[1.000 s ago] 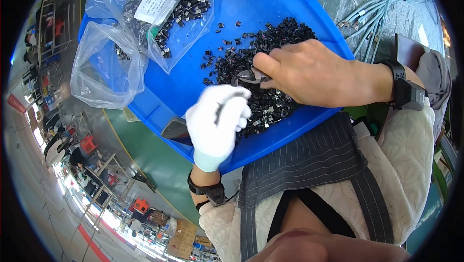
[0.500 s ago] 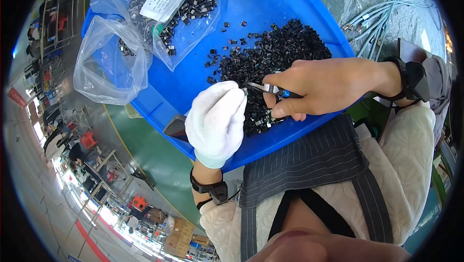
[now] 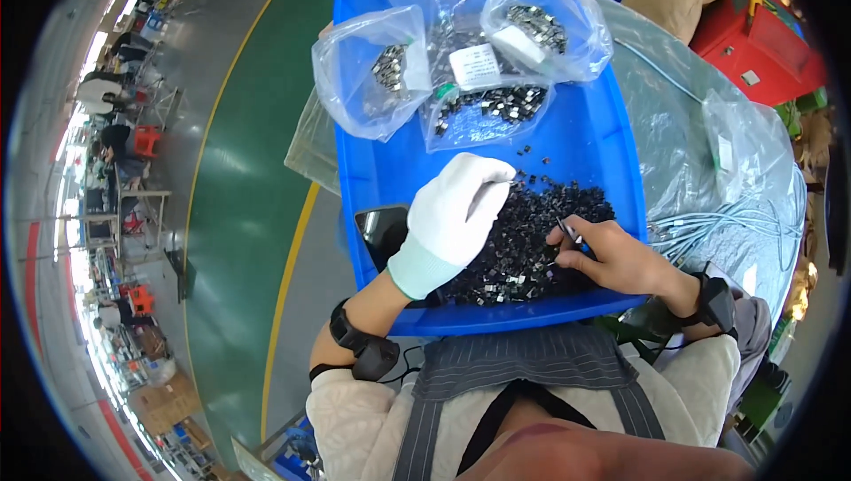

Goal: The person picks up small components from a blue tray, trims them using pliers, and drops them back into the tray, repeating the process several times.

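Note:
My left hand [image 3: 459, 211], in a white glove, is over the far left part of a heap of small black parts [image 3: 523, 237]. Its thumb and fingers are pinched together; anything between them is too small to make out. My bare right hand [image 3: 612, 255] is closed around small pliers [image 3: 572, 234] with dark handles, low over the heap's right side. Their jaws are hard to see against the parts. The heap lies in the near half of a blue tray [image 3: 377, 157].
Clear plastic bags of small parts [image 3: 505, 104] lie at the tray's far end. A dark phone [image 3: 383, 231] rests by its left wall. Coiled grey cables [image 3: 736, 231] and a red box [image 3: 758, 46] are to the right. Green floor [image 3: 253, 135] stretches left.
My hands have come apart: the pliers were at the left fingertips and are now away from them, lower on the right. The whole view has turned and shifted with my head.

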A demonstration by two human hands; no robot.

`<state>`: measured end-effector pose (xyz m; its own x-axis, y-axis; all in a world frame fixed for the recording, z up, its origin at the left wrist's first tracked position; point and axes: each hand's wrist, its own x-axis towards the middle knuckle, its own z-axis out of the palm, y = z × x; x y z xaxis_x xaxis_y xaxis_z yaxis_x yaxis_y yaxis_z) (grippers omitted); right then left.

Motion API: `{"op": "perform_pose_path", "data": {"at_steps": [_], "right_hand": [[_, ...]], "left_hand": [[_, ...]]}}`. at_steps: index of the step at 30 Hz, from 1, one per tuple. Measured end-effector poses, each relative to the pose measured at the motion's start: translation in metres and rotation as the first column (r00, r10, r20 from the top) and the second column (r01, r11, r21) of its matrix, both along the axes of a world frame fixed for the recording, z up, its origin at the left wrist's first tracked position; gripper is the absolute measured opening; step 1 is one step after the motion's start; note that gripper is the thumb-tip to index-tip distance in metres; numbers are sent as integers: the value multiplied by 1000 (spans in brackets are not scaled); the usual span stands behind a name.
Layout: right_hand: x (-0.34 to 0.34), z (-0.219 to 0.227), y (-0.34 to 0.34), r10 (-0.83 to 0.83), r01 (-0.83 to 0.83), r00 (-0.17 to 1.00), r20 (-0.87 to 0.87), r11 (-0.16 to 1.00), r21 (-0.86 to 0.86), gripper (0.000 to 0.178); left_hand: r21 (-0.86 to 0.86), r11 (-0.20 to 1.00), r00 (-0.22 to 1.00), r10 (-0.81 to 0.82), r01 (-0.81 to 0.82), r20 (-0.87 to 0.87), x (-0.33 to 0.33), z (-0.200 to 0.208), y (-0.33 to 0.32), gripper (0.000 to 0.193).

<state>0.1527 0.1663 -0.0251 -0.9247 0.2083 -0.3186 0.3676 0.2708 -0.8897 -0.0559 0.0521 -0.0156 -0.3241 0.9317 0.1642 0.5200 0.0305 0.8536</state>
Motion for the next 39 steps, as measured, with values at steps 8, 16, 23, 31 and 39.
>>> {"op": "perform_pose_path", "data": {"at_steps": [8, 16, 23, 31, 39], "right_hand": [[1, -7, 9, -192, 187, 957, -215, 981, -47, 24], [5, 23, 52, -434, 490, 752, -496, 872, -20, 26], [15, -47, 118, -609, 658, 730, -311, 749, 77, 30], [2, -78, 99, -638, 559, 747, -185, 453, 694, 27], [13, -81, 81, -634, 671, 739, -226, 667, 324, 20]], "left_hand": [[236, 971, 903, 60, 46, -425, -48, 24, 118, 19], [-65, 986, 976, 141, -154, -167, -81, 35, 89, 23], [-198, 980, 692, -165, 32, -703, -84, -47, 56, 14], [-282, 959, 480, -258, 24, -838, -87, -60, 66, 14], [-329, 944, 963, 100, -12, 252, -37, -6, 21, 15]]}}
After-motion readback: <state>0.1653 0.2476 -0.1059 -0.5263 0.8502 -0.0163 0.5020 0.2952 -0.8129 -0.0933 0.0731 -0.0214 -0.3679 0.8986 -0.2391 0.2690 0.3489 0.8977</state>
